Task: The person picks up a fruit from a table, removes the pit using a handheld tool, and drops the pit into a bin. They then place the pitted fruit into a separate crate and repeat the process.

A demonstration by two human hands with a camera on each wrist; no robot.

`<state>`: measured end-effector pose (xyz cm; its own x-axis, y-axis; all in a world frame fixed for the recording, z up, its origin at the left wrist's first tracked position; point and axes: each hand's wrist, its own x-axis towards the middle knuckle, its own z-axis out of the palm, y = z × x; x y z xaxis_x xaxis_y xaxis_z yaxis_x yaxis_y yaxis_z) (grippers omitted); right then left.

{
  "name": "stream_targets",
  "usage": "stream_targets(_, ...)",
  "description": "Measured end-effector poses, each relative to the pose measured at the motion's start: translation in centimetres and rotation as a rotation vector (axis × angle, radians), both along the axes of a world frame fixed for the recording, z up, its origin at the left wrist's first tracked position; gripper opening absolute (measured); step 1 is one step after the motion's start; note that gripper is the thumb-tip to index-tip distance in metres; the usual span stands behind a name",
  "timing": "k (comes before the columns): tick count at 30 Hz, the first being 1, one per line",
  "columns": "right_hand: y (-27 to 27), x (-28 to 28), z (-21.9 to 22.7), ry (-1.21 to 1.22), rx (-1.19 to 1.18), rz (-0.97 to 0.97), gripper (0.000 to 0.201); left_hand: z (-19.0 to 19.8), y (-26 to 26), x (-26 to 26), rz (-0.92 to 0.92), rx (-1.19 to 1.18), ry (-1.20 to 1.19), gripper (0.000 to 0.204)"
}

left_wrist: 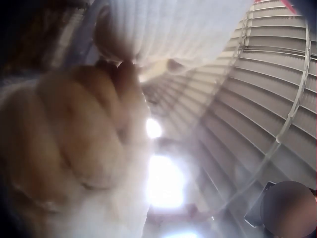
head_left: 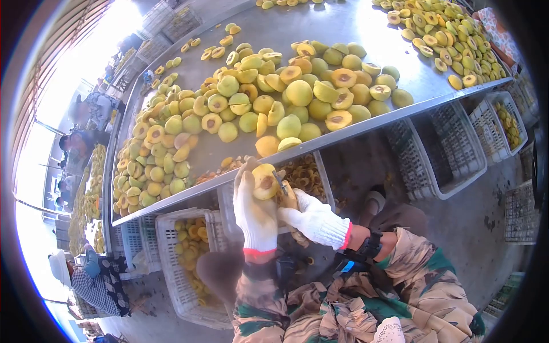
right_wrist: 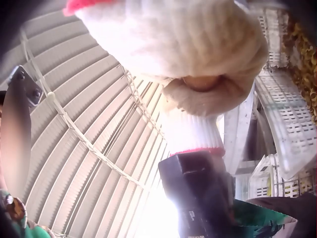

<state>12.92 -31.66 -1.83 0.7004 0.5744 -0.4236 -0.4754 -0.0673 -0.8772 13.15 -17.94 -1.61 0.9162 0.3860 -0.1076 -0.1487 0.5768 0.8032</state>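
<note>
"So, what could go wrong from here?"

"Slipping, I'd say. The left hand [head_left: 254,212] grips a halved fruit [head_left: 265,182], with its cut face and brown centre showing. The metal tip of a hand tool [head_left: 279,179] is right beside it. If the fruit turned in that glove, the tip might skid off the flesh and catch the fingers behind."

"And what would make it turn?"

"Juice on the knit, perhaps, or too much push from one side. A loose hold could also drop it toward the crate [head_left: 327,184] below, where scraps already lie."

"How does the right hand [head_left: 314,218] stand?"

"Closed round the tool's handle. Its grip looks firm, though the fingers partly hide the shape of the tool."

"Where is the fruit, seen from each hand?"

"In the head view, it sits at about one o'clock from the middle of the left hand, touching the glove, and at about ten o'clock from the right, near its knuckles."

"And the big pile of fruit [head_left: 299,93]?"

"Around twelve to one o'clock from the left hand, up on the metal surface [head_left: 343,23], past its near edge."
</note>
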Motion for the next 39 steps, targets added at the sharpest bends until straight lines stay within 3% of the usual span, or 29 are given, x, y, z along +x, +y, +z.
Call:
stream_targets(4, 0.6, -0.3, -0.9, -0.162, -0.131, -0.008, 0.042, -0.4, -1.0, -0.4, 0.045, 0.098, 0.007, 0.038)
stream_targets(7, 0.1, 0.1, -0.2, -0.140, -0.156, 0.087, 0.044, -0.7, -1.3, -0.4, 0.066, 0.129, -0.024, 0.041)
stream_targets(10, -0.3, 0.1, 0.5, -0.173, -0.205, 0.113, 0.044, -0.2, 0.3, -0.1, -0.182, -0.074, 0.011, 0.045)
stream_targets(13, -0.2, -0.1, 1.6, -0.310, -0.351, 0.143, 0.045, -0.2, 1.3, 0.6, -0.210, -0.160, 0.187, 0.054)
stream_targets(16, 0.4, -0.6, 0.4, -0.368, -0.429, 0.154, 0.047, -0.3, 0.8, 0.5, -0.084, -0.068, 0.275, 0.058)
stream_targets(19, 0.4, -0.6, -0.6, -0.293, -0.289, 0.188, 0.046, -0.2, 0.6, 0.7, -0.046, 0.046, 0.332, 0.061)
stream_targets(22, 0.9, -1.3, -0.5, -0.439, -0.454, 0.132, 0.042, -0.1, 0.1, 0.8, 0.009, 0.147, 0.340, 0.062)
stream_targets(25, -0.4, -0.2, -0.6, 0.034, -0.033, 0.256, 0.039, 0.2, 0.2, 0.7, -0.020, 0.083, 0.359, 0.063)
stream_targets(28, -0.9, 0.6, 0.0, 0.185, 0.101, 0.328, 0.036, 0.2, 0.8, 0.5, -0.064, 0.031, 0.371, 0.065)
stream_targets(29, -0.7, 0.6, 0.8, -0.010, -0.052, 0.332, 0.032, 0.1, 0.9, 0.5, -0.075, 0.026, 0.367, 0.066)
stream_targets(32, 0.8, -1.2, -4.1, -0.886, -0.374, 0.140, 0.026, -0.2, 1.2, 0.2, -0.155, 0.044, 0.427, 0.065)
stream_targets(35, -0.8, 0.1, 0.3, 0.278, 0.231, 0.327, 0.021, 0.8, 0.8, 0.0, -0.135, 0.019, 0.398, 0.065)
stream_targets(38, -0.9, 0.8, -0.9, 0.565, 0.447, 0.424, 0.019, 0.8, 1.3, 0.1, -0.160, 0.065, 0.394, 0.064)
stream_targets(39, -0.7, 0.6, -0.7, 0.587, 0.479, 0.378, 0.020, 0.9, 1.5, 0.1, -0.156, 0.106, 0.419, 0.063)
